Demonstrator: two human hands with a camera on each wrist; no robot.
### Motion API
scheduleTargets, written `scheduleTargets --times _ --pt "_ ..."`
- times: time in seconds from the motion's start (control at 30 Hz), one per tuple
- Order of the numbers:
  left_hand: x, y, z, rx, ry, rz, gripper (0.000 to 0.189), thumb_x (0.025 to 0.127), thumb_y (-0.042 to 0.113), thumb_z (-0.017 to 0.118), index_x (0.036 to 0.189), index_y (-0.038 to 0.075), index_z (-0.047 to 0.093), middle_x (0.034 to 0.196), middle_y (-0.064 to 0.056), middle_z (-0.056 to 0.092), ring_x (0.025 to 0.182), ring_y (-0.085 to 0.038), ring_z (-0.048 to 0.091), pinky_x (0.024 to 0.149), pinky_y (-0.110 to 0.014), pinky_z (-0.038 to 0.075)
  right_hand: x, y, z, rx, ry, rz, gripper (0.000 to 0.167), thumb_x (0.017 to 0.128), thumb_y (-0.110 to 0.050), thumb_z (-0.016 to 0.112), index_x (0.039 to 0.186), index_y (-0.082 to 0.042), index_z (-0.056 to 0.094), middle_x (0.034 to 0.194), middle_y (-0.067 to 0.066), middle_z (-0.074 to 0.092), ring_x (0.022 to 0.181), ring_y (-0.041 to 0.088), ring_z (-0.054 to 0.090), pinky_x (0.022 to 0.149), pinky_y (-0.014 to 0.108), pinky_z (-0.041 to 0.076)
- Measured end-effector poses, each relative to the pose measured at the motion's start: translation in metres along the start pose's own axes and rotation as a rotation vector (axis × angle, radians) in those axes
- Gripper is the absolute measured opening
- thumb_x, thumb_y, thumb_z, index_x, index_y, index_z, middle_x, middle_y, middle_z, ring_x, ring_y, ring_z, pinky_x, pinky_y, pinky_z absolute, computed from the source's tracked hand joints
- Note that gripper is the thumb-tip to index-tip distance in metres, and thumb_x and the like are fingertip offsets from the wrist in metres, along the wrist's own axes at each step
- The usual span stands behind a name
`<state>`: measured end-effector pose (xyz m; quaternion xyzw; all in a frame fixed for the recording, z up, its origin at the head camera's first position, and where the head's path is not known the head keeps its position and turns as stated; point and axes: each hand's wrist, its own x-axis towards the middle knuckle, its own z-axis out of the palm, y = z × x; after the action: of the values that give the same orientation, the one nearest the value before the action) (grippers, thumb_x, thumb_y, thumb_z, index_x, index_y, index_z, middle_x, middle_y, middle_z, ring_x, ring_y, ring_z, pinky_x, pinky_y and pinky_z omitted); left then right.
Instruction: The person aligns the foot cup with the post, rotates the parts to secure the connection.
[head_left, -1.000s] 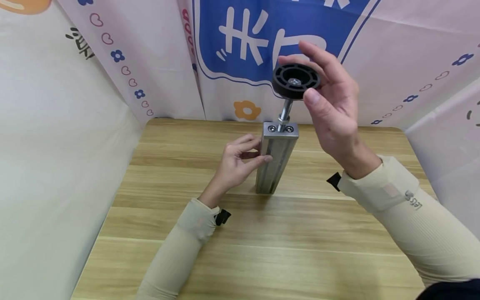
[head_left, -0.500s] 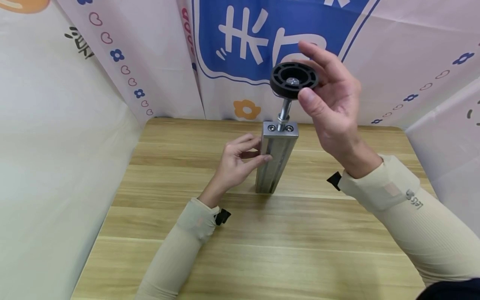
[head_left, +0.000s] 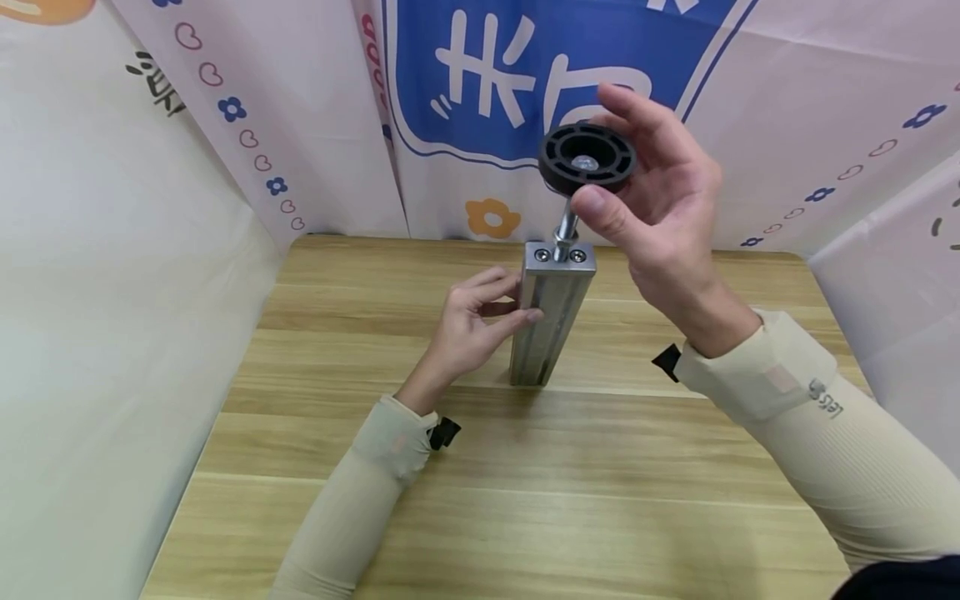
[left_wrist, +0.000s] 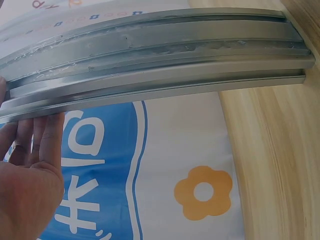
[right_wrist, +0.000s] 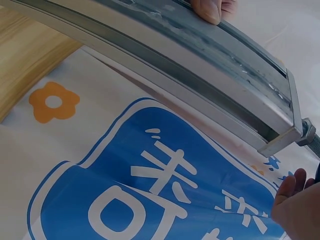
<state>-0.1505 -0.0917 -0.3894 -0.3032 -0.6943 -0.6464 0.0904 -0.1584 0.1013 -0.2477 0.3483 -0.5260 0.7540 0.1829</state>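
An aluminium profile (head_left: 553, 325) stands upright on the wooden table, its grooves running lengthwise. A flat end plate (head_left: 570, 268) with two screws caps its top. From the plate a threaded rod (head_left: 567, 221) with a hex nut (right_wrist: 307, 131) at its base rises to a round black leveling foot (head_left: 585, 163), which leans a little to the right. My left hand (head_left: 480, 321) grips the upper part of the profile, thumb on the near face, other fingers partly hidden at its left side. My right hand (head_left: 667, 200) holds the foot's rim between thumb and fingers.
The wooden table (head_left: 390, 350) ends at a printed cloth backdrop (head_left: 330, 133) close behind the profile. White cloth walls rise at the left and right. A dark wrist camera mount (head_left: 444, 433) sticks out from the left sleeve.
My right thumb has slid leftward along the near rim of the leveling foot, and the foot has shifted slightly left. My left hand keeps its grip on the profile.
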Motion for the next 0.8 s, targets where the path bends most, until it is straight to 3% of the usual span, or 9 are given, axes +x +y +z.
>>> scheduleTargets --times 0.33,0.5,0.67,0.8 --pt "0.0002 -0.0005 0.0002 -0.005 -0.005 0.005 0.04 0.088 -0.011 0.077 0.127 -0.013 0.069 0.108 -0.025 0.068 0.092 -0.037 0.069 0.087 -0.035 0.068 0.0007 0.0002 0.0021 -0.015 -0.013 0.004 0.086 0.073 -0.027 0.1 0.138 0.01 0.057 0.113 0.016 0.061 0.105 0.027 0.064 0.095 0.027 0.063" --pt "0.0001 -0.0003 0.0 0.004 -0.006 -0.004 0.04 0.088 -0.01 0.078 0.127 -0.013 0.069 0.108 -0.024 0.068 0.093 -0.025 0.07 0.088 -0.034 0.068 0.0008 0.0009 0.0005 0.02 -0.023 0.005 0.088 0.075 -0.031 0.098 0.14 0.009 0.055 0.121 0.018 0.064 0.11 0.029 0.065 0.099 0.029 0.062" --pt "-0.0003 0.0004 -0.0001 0.003 -0.005 -0.009 0.039 0.088 -0.009 0.078 0.126 -0.013 0.07 0.105 -0.023 0.068 0.092 -0.012 0.067 0.088 -0.035 0.068 0.001 0.0016 -0.003 0.089 -0.059 0.008 0.07 0.089 -0.02 0.08 0.145 0.01 0.05 0.131 0.021 0.065 0.118 0.032 0.068 0.102 0.034 0.063" --pt "-0.0005 0.0011 -0.0002 -0.004 -0.005 -0.006 0.039 0.088 -0.01 0.078 0.126 -0.013 0.07 0.106 -0.024 0.068 0.091 -0.01 0.067 0.088 -0.035 0.068 0.0006 0.0025 -0.0051 0.146 -0.084 0.021 0.063 0.091 -0.006 0.064 0.149 0.009 0.046 0.135 0.022 0.065 0.121 0.033 0.068 0.102 0.038 0.064"
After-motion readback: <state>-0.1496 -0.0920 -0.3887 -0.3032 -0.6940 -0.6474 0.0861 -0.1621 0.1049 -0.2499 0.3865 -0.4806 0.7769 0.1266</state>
